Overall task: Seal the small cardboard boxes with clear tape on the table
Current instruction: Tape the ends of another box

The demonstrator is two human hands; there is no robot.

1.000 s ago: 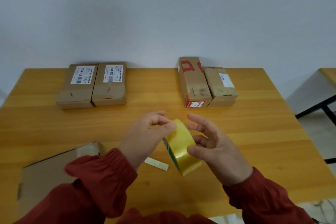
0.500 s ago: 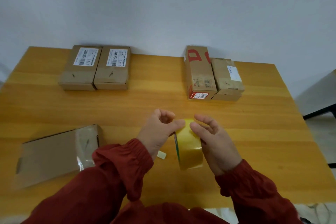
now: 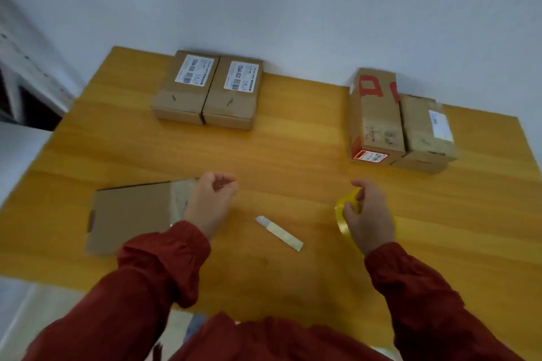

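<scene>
My right hand (image 3: 370,218) grips a yellowish roll of clear tape (image 3: 346,208) just above the wooden table (image 3: 293,155). My left hand (image 3: 209,204) hovers far to its left, thumb and forefinger pinched together as on the tape's free end; the clear strip itself barely shows. A flat brown cardboard box (image 3: 132,214) lies under and left of my left hand. At the back stand two labelled boxes (image 3: 184,88) (image 3: 231,94) side by side. Back right are a red-printed box (image 3: 375,114) and a smaller box (image 3: 425,132).
A pale, narrow strip-shaped object (image 3: 278,232) lies on the table between my hands. The table's left edge drops to a white floor and a dark opening. A bare grey wall stands behind the table.
My hands have parted: the left drew away to the left over the flat box, the right carried the roll to the right. The camera has tilted and swung left.
</scene>
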